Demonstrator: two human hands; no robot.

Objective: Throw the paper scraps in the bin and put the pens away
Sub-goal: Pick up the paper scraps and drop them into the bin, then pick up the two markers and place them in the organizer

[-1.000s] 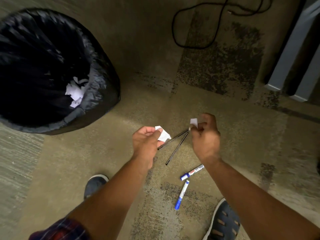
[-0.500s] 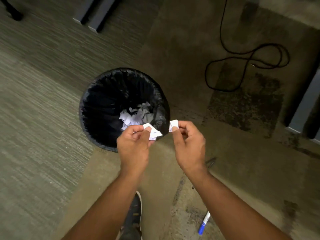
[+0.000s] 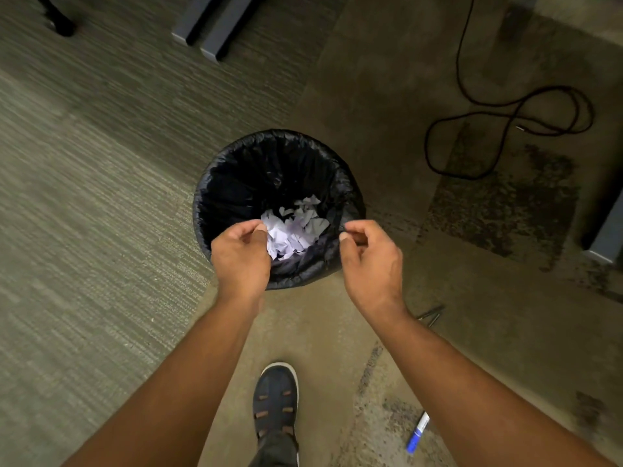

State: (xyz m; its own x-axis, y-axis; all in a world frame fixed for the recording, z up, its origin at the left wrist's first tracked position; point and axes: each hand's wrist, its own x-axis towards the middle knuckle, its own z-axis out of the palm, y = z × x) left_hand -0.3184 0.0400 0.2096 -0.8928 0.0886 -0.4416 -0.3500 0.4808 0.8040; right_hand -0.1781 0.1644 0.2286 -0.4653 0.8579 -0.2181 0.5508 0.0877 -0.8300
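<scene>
My left grip [image 3: 241,261] and right grip [image 3: 371,264], both curled closed on nothing, over black-lined round bin [image 3: 204,203]; blue-capped white marker [image 3: 418,432] lies diagonally, cap nearest me, label unreadable.

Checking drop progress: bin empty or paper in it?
Not empty. White paper scraps lie piled at the bottom of the upright black-lined bin; far from full.

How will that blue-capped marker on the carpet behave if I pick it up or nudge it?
The blue-capped marker looks like a slim, rigid plastic barrel, so it should probably lift stiffly and feel light. Its round shape suggests it could roll if nudged sideways, though the carpet it lies on would likely stop it quickly.
</scene>
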